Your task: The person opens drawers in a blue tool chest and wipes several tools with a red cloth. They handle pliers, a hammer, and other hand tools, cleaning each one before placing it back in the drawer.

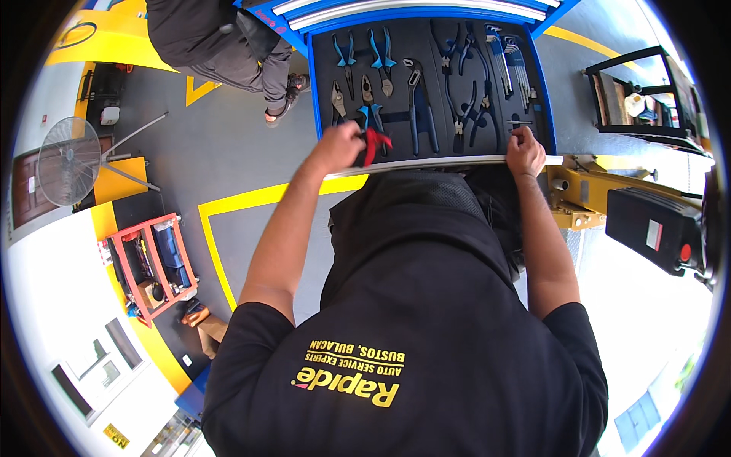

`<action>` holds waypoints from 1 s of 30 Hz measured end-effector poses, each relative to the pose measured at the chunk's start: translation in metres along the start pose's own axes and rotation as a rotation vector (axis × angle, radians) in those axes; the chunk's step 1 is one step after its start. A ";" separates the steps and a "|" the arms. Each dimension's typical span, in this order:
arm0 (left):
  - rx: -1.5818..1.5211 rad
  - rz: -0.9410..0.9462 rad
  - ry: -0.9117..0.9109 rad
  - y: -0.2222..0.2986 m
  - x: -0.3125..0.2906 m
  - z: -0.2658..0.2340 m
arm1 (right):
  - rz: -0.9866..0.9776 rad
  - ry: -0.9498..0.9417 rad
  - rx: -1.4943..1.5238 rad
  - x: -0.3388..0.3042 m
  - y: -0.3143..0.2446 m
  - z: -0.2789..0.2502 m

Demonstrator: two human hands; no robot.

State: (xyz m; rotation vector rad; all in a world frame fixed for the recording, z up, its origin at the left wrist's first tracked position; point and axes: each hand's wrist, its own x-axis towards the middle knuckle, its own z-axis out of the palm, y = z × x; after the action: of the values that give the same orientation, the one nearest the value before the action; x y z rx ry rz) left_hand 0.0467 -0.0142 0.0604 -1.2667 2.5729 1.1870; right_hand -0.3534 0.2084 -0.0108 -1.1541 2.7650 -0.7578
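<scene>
An open blue tool drawer [542, 99] lies in front of me, with a dark foam liner holding several hand tools. At its near left corner, my left hand [340, 148] is closed at a red-handled tool [373, 145]; its jaws are hard to make out. Blue-handled pliers [376, 120] lie just beyond those fingers. Water pump pliers [415, 107] sit in the middle. My right hand [526, 154] is at the drawer's front edge [457, 161] on the right, fingers curled together, their tips hidden. A small metal piece [520, 122] lies just past them, below the hex key sets [518, 72].
Another person in dark clothes [221, 46] stands at the far left beside the cabinet. A standing fan [68, 161] and a red tool cart [156, 266] are on the left. Yellow lift equipment [582, 190] and a black frame [636, 99] stand on the right.
</scene>
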 end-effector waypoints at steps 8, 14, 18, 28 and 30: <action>0.140 0.144 0.365 0.014 0.053 0.022 | -0.030 0.007 -0.029 0.004 0.001 0.004; 0.232 0.249 0.362 0.020 0.039 0.050 | -0.016 -0.003 -0.040 0.000 0.001 -0.002; 0.263 0.261 0.334 0.026 0.012 0.062 | 0.023 -0.031 -0.044 0.003 -0.002 -0.004; -0.033 0.082 0.178 0.015 -0.017 0.042 | 0.004 -0.049 -0.073 0.002 -0.002 -0.003; -0.270 -0.034 0.339 -0.003 -0.002 0.027 | 0.007 -0.062 -0.067 0.005 -0.002 -0.002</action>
State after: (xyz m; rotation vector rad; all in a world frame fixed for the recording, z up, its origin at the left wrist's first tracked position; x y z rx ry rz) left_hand 0.0426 0.0036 0.0400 -1.6930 2.6648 1.4672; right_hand -0.3560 0.2048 -0.0071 -1.1579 2.7612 -0.6221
